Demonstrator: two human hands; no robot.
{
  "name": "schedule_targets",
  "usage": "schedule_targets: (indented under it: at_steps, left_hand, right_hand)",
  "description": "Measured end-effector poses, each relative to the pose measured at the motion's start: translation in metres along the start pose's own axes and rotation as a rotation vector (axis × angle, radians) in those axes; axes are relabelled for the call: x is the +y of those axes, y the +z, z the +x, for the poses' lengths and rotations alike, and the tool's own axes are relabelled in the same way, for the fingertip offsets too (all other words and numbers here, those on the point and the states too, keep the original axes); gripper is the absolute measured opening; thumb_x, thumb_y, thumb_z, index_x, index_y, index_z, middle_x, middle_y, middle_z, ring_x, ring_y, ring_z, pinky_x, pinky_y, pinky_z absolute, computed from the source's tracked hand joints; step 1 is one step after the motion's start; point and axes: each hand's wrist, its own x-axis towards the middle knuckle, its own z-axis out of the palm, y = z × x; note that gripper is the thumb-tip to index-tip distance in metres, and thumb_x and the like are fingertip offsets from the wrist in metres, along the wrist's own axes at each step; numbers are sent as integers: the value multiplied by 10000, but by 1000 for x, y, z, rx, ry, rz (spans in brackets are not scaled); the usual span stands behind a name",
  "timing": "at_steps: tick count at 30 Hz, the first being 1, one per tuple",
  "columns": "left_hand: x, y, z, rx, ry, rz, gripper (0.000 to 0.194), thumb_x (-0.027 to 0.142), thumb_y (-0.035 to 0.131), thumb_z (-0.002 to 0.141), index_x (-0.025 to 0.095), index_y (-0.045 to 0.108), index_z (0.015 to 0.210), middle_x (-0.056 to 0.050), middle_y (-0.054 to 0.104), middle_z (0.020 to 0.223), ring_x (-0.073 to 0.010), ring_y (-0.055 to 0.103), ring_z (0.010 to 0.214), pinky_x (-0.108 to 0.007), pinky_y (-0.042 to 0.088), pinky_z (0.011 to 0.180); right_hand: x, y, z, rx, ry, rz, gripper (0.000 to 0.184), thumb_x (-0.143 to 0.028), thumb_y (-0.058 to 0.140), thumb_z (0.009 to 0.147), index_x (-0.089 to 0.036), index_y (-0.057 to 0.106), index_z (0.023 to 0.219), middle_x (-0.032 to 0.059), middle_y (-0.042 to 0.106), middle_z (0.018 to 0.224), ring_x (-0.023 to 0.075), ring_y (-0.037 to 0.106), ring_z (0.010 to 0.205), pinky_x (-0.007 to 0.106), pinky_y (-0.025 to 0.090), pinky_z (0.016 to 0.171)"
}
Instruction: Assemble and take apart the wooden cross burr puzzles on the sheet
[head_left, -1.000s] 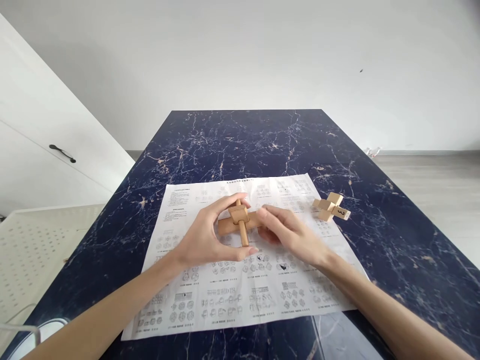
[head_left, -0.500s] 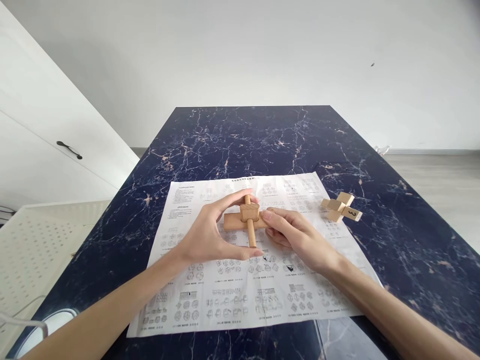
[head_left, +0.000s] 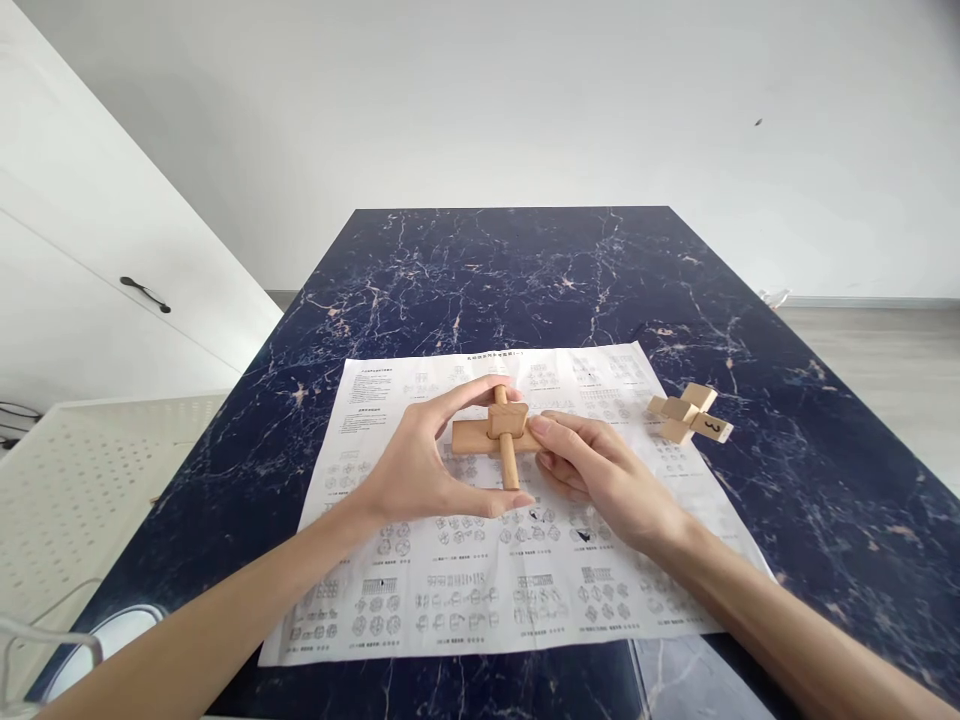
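Note:
Between my hands is a wooden interlocking puzzle (head_left: 471, 436): a flat bar with a block through its middle and a round peg crossing it. My left hand (head_left: 420, 462) grips the peg end to end, thumb at the near tip and a finger at the far tip. With thumb and fingers, my right hand (head_left: 581, 455) pinches the right end of the flat bar. Under both hands lies a printed instruction sheet (head_left: 465, 545) full of small puzzle diagrams. To the right, a second wooden puzzle (head_left: 690, 414), cross-shaped and marked "3", rests at the sheet's edge.
The dark blue marble-patterned table (head_left: 495, 280) extends to a pale wall. At left stand a white cabinet with a black handle (head_left: 145, 294) and a cream perforated surface (head_left: 82, 490). A round white object (head_left: 105, 645) is partly behind my left forearm.
The view has shifted slightly, moving everything a little in the picture. The block in the held puzzle looks slightly turned; both hands keep their grips.

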Motion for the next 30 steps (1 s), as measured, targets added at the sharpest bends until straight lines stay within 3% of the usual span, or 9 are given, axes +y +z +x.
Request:
schedule_targets:
  at_steps: [4, 7, 9, 11, 14, 17, 23, 27, 30]
  left_hand:
    - [-3, -5, 1, 13, -63, -183, 810, 374, 1001, 709, 291, 667, 1442, -106, 710, 1436, -368, 671, 1337, -546, 540, 1150]
    - [-5, -8, 2, 62, -101, -343, 639, 502, 921, 806, 296, 720, 1377, -98, 718, 1427, -366, 679, 1324, -526, 568, 1110]
    - [-6, -7, 3, 72, -133, -410, 661, 565, 896, 818, 304, 714, 1398, -101, 725, 1423, -370, 686, 1312, -541, 552, 1127]
    - [-7, -3, 2, 47, -164, -453, 696, 578, 898, 813, 313, 700, 1425, -104, 707, 1458, -381, 664, 1348, -555, 530, 1154]
    - [-7, 4, 1, -3, -175, -461, 681, 506, 923, 810, 310, 698, 1422, -100, 674, 1506, -385, 608, 1423, -549, 508, 1185]
    - [-6, 8, 1, -11, -163, -444, 662, 461, 937, 802, 288, 703, 1397, -105, 696, 1465, -379, 621, 1406, -545, 515, 1181]
    - [-8, 7, -1, -69, -238, -509, 743, 551, 921, 789, 254, 675, 1425, -154, 720, 1411, -405, 711, 1266, -547, 625, 1013]
    - [-9, 6, -1, -162, -240, -511, 713, 597, 883, 820, 249, 687, 1410, -147, 755, 1325, -385, 742, 1200, -561, 610, 1031]
    - [-9, 6, -2, -146, -248, -506, 715, 603, 883, 819, 255, 693, 1414, -140, 755, 1320, -387, 720, 1243, -569, 586, 1070]
  right_hand:
    - [0, -2, -4, 11, -131, -69, 532, -666, 423, 1098, -234, 519, 802, -40, 456, 652, 125, 371, 555, 303, 335, 546]
    - [0, 1, -4, 104, -244, -243, 373, -601, 544, 1069, -233, 570, 1015, 5, 579, 841, 158, 505, 680, 308, 410, 601]
    - [2, 5, -2, 113, -280, -401, 267, -490, 613, 1056, -229, 584, 1103, 33, 644, 943, 171, 569, 744, 308, 434, 627]
    - [4, 9, 0, 109, -340, -502, 177, -391, 568, 1081, -229, 589, 1014, 22, 649, 895, 166, 568, 724, 306, 430, 636]
    - [6, 14, 2, 163, -436, -564, 278, -298, 499, 1099, -236, 501, 828, -19, 564, 730, 143, 492, 622, 296, 389, 603]
    - [5, 17, 0, 224, -486, -565, 278, -264, 509, 1084, -239, 487, 808, -22, 567, 707, 137, 489, 590, 287, 369, 573]
    - [6, 12, -2, 160, -371, -534, 346, -411, 561, 1097, -249, 578, 791, -13, 622, 664, 153, 532, 569, 307, 413, 598]
    - [13, 7, -2, 202, -376, -552, 456, -582, 627, 1040, -250, 570, 732, 9, 644, 645, 167, 544, 559, 317, 409, 562]
    - [14, 7, -2, 214, -367, -570, 437, -575, 633, 1043, -245, 622, 756, -4, 631, 616, 157, 529, 537, 315, 400, 551]
